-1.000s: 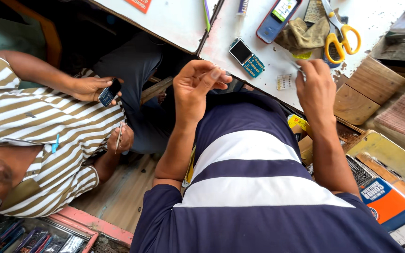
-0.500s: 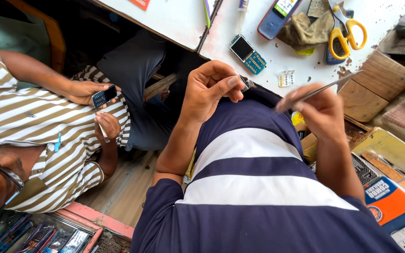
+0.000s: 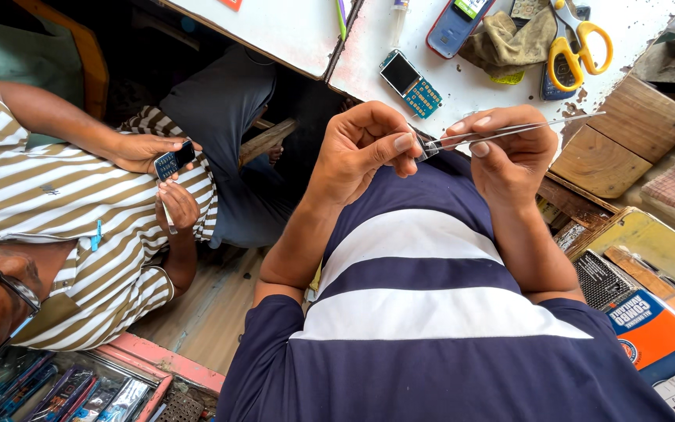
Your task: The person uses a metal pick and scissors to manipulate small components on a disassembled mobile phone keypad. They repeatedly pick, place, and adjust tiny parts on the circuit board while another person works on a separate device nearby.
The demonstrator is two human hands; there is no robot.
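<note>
- The right hand (image 3: 509, 152) had its thumb and fingers pinched shut on thin metal tweezers (image 3: 509, 131), whose back end stuck out toward the wooden blocks (image 3: 619, 137).
- The tweezer tips met a small part (image 3: 425, 148) held between the two hands, just above the chest of the navy striped shirt (image 3: 431, 312); it was too small to tell what it was.
- The left hand (image 3: 365, 144) was curled, thumb and forefinger closed on that same part.
- On the tabletop (image 3: 470, 86), near its front edge, lay a small phone (image 3: 410, 83) with a blue keypad.
- Farther back lay a blue phone (image 3: 456, 25), a cloth (image 3: 509, 43) and yellow-handled scissors (image 3: 576, 39).
- To the left, another person in a brown striped shirt (image 3: 56, 203) held a dark phone (image 3: 172, 160) in both hands.
</note>
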